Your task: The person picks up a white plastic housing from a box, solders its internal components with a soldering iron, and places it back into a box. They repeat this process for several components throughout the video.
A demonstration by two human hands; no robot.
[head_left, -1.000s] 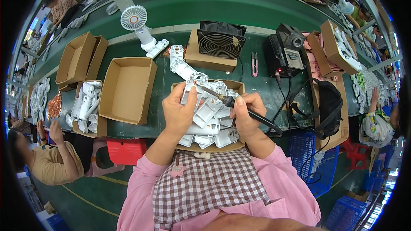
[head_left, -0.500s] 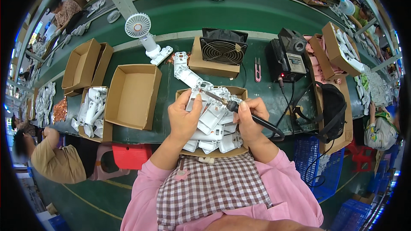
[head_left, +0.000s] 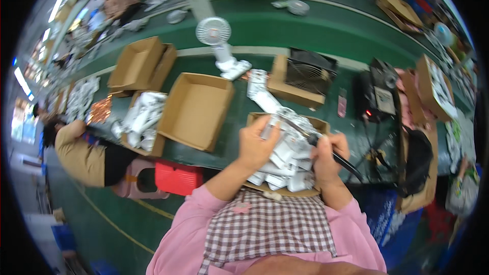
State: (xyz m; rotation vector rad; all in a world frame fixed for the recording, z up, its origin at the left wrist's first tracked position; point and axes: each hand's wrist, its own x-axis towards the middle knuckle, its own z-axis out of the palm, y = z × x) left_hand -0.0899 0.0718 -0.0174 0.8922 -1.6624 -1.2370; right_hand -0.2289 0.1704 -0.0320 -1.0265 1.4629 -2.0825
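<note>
My left hand [head_left: 256,143] is closed, thumb and fingers pinching a white plastic casing part [head_left: 267,102] above a cardboard box [head_left: 325,125]. Loose white casing parts [head_left: 291,165] are heaped in that box, right under both hands. A soldering iron [head_left: 347,165] with a black handle sits in my right hand [head_left: 330,156], its fingers wrapped round the grip. The iron points up and left toward the part in my left hand. Blur hides whether its tip touches the part.
An open cardboard box [head_left: 196,112] stands left, beside a box of white parts [head_left: 146,117]. A white handheld fan [head_left: 214,33] stands behind. Beyond my hands is a black fan unit [head_left: 308,74]. Right are pink snips [head_left: 342,104] and a black soldering station [head_left: 376,94]. A co-worker [head_left: 81,155] sits left.
The whole view has swung left, so the bench and my hands appear further right and blurred. Both hands keep their hold, with little visible change relative to the box.
</note>
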